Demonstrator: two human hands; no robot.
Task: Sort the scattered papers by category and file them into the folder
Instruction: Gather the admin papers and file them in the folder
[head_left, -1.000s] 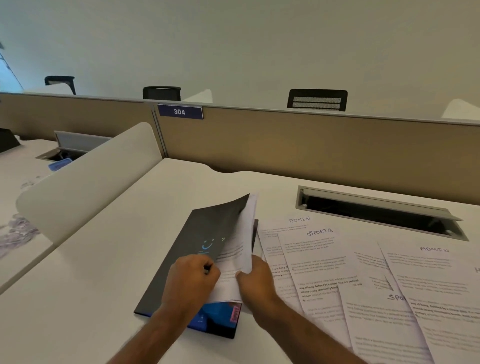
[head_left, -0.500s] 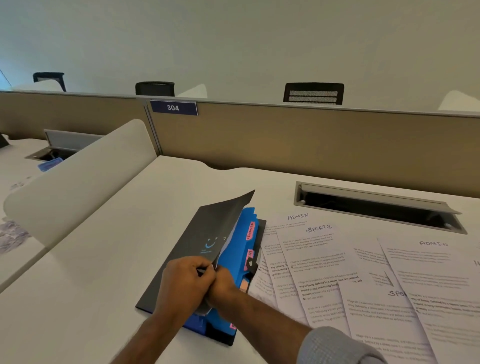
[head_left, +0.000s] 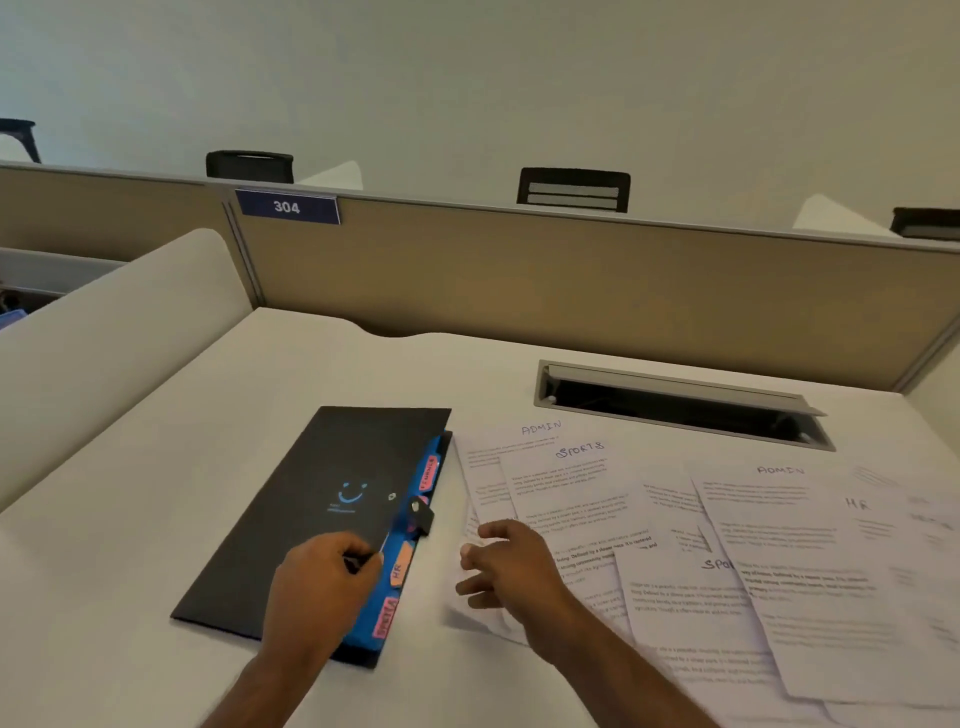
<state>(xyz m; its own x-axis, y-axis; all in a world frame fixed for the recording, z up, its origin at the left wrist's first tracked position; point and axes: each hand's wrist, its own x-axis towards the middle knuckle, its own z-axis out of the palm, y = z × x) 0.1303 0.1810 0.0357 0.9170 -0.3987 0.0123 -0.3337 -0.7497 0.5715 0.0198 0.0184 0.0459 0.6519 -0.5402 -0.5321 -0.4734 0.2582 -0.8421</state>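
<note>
Folder (head_left: 332, 499) lies flat on the white desk (head_left: 156, 519), left of the spread of papers (head_left: 701, 545), its black cover down over blue dividers whose pink tabs (head_left: 397, 569) stick out along the right edge, so each category can be read without opening it. The left hand (head_left: 322, 587) rests on the near right part of the cover, fingers curled at its edge, likely to pin the folder in place and be ready to lift the cover. The right hand (head_left: 511, 564), well apart from the left, hangs loose with fingers relaxed over the nearest sheets, holding nothing. Sheets headed ADMIN, SPORTS and HR overlap in a fan toward the right, headings showing, which probably helps in choosing one by category.
</note>
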